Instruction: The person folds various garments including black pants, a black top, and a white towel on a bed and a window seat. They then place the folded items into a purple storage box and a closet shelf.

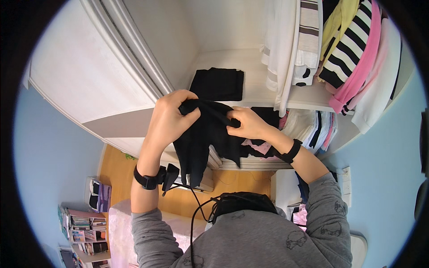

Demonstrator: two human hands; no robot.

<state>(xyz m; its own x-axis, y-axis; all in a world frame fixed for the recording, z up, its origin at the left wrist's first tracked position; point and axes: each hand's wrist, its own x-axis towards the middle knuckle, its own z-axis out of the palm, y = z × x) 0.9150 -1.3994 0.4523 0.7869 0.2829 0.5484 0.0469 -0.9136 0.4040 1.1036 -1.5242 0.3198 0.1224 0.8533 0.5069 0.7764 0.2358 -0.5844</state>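
Observation:
A black garment [204,134] hangs from both my hands in front of an open wardrobe. My left hand [176,115] pinches its upper edge at one side. At the other side my right hand [246,122] grips the same edge, thumb and fingers closed on the cloth. The lower part drops in loose folds, so its exact kind is hard to tell. Just beyond it, a folded black garment [218,83] lies flat on the wardrobe shelf [254,67].
Hanging clothes, among them a black-and-white striped garment [348,47], fill the wardrobe's right side. Stacked folded clothes [301,127] sit on the lower shelf. A white sliding door [90,63] stands at left. Behind are a bookshelf [88,231] and a bed [122,231].

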